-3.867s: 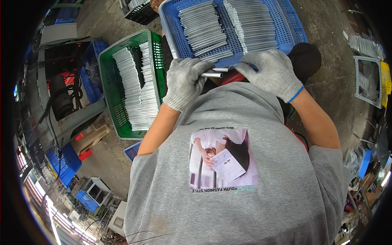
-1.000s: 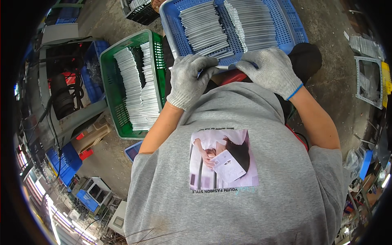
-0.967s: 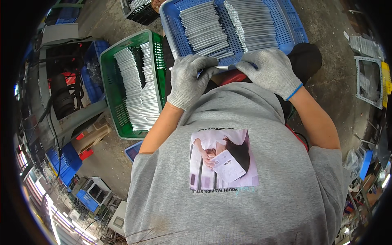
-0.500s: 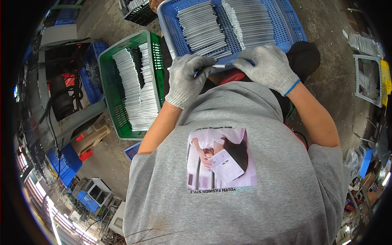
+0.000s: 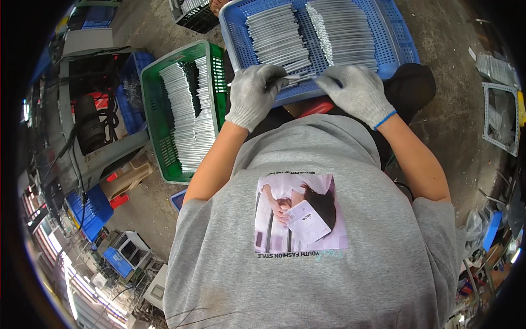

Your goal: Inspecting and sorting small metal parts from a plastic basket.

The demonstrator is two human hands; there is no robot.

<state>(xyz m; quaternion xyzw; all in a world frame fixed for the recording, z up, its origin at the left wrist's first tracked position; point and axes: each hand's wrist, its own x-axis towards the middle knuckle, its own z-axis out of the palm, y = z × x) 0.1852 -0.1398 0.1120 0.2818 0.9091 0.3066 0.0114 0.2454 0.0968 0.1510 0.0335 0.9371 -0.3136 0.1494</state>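
Observation:
My left hand (image 5: 252, 93), in a grey knitted glove, is closed around a thin silvery metal tube at the front left corner of a blue plastic basket (image 5: 296, 96). One end of the tube (image 5: 229, 84) pokes out left of the glove. My right hand (image 5: 356, 93), gloved with a blue cuff edge, hovers by the basket's front rim; its thumb and fingers are slightly apart, with no tube visible between them. Two rows of similar tubes (image 5: 276, 38) (image 5: 342, 33) fill much of the basket. A few loose tubes (image 5: 301, 78) lie near its front, between my hands.
Left of my legs stands a green basket (image 5: 156, 129) stacked with more silvery tubes (image 5: 189, 137). A black crate (image 5: 197, 21) is beyond it. Farther left is a metal machine frame (image 5: 109, 153) with cables. A perforated metal frame (image 5: 501, 118) lies at the far right.
The view has shifted slightly, moving the baskets right in the picture. The tube by my left hand now pokes out on its left side, where before it showed between my hands.

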